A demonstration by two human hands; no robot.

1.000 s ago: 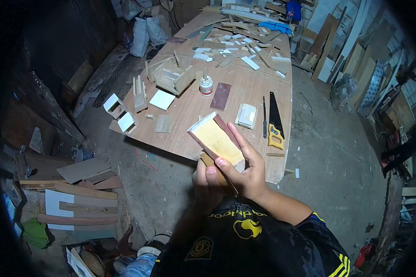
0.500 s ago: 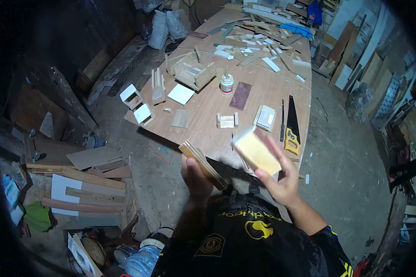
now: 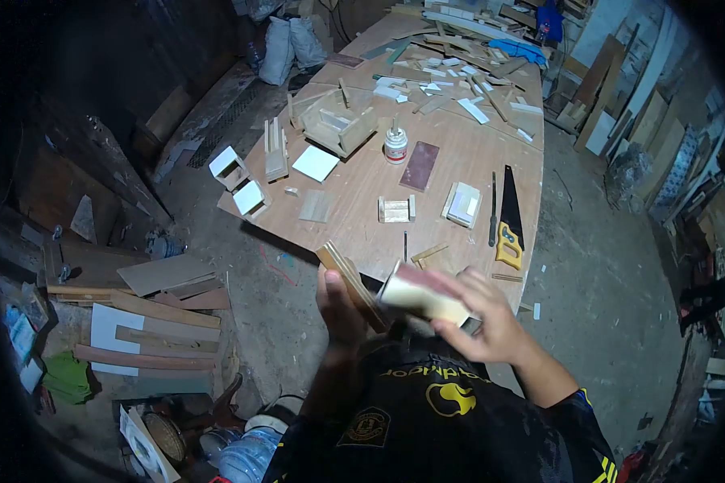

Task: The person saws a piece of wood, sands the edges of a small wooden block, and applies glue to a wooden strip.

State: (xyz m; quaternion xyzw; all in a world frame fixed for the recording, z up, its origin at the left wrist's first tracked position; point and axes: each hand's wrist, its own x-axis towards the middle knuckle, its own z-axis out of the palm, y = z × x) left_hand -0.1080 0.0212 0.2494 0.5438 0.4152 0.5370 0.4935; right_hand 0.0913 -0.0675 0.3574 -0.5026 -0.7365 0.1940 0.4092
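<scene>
My left hand (image 3: pixel 340 310) is wrapped round a narrow layered wooden piece (image 3: pixel 348 275), which tilts up to the left in front of the table's near edge. To its right, my right hand (image 3: pixel 482 318) grips a pale block with a reddish-brown face (image 3: pixel 423 294), its outline smeared by motion. The block's left end is close to the wooden piece; whether they touch I cannot tell. Beyond them on the table lie a small wooden frame (image 3: pixel 396 211) and a thin dark pencil-like stick (image 3: pixel 405 245).
The wooden table (image 3: pixel 354 233) carries a yellow-handled saw (image 3: pixel 508 245), a glue jar (image 3: pixel 395 146), a reddish sheet (image 3: pixel 420 167), a wooden box (image 3: pixel 334 129) and white-faced pieces (image 3: pixel 463 204). Scrap wood covers its far end. Boards (image 3: pixel 169 346) lie at the lower left.
My right hand has turned the block so that its reddish-brown face shows, and moved it left and down towards the wooden piece. My left hand has barely shifted.
</scene>
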